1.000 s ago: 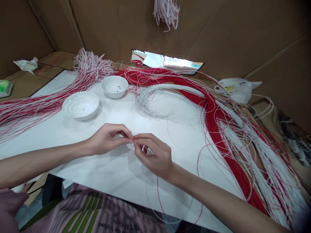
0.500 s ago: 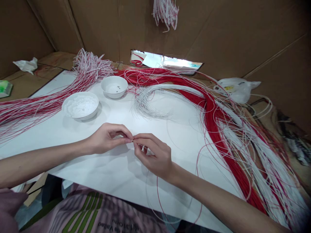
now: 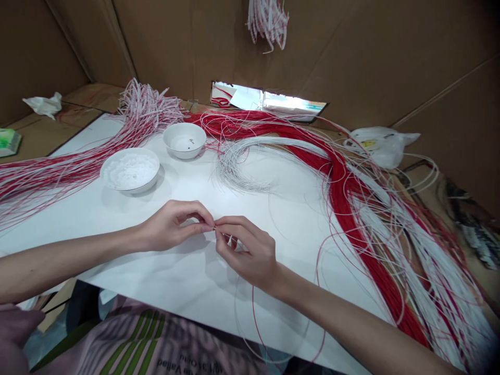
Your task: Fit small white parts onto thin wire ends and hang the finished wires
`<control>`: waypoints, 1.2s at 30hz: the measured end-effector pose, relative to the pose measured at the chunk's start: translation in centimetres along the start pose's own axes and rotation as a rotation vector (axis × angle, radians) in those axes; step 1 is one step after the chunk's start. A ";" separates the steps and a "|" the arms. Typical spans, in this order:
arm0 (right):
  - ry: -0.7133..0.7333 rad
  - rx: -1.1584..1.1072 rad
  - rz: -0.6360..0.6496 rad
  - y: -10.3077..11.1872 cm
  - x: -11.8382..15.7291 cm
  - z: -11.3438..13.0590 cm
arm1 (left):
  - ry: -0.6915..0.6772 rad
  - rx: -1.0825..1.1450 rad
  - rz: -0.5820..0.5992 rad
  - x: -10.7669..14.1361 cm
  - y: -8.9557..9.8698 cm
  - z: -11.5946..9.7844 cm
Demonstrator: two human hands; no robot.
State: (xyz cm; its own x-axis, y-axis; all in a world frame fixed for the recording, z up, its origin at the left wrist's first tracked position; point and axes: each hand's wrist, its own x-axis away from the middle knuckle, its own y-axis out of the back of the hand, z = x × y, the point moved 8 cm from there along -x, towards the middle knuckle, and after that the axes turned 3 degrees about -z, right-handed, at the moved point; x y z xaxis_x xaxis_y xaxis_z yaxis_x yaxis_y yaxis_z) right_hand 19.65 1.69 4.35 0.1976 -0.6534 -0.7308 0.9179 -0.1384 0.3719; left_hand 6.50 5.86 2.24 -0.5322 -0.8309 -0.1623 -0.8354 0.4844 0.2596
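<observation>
Above the white sheet, my left hand and my right hand meet fingertip to fingertip, each closed in a pinch. A tiny gold-coloured piece shows between them; the fingers hide its shape. From beneath my right hand a thin red wire and a thin white wire loop down over the sheet's front edge. Beyond my left hand stand a white bowl filled with small white bits and a second white bowl with a few dark specks inside.
Thick bundles of red wires and white wires curve along the back and right. Red-and-white strands with curled ends lie left. A plastic bag sits back right. Cardboard walls enclose the table, with a hanging bunch.
Both hands keep the same fingertip-to-fingertip pinch, with barely any movement. The whole view has shifted very slightly.
</observation>
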 end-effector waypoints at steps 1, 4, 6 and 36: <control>0.001 0.003 -0.001 0.0 0.0 0.0 | -0.009 -0.016 0.003 0.0 0.0 -0.1; 0.014 0.013 -0.005 0.0 0.1 0.0 | -0.054 -0.100 0.013 0.1 -0.1 -0.4; 0.027 0.014 -0.005 -0.1 0.1 0.1 | -0.090 -0.152 0.012 0.2 -0.1 -0.5; -0.099 0.069 -0.001 -0.1 0.2 -1.8 | -0.523 -0.570 -0.032 0.6 -0.3 -2.3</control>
State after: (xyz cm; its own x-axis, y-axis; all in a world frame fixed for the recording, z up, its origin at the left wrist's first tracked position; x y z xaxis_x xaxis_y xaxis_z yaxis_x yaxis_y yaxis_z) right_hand 20.20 2.93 3.16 0.1586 -0.7228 -0.6726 0.8915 -0.1879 0.4121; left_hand 6.71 4.57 4.31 -0.6233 -0.5362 -0.5692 -0.7269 0.1289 0.6746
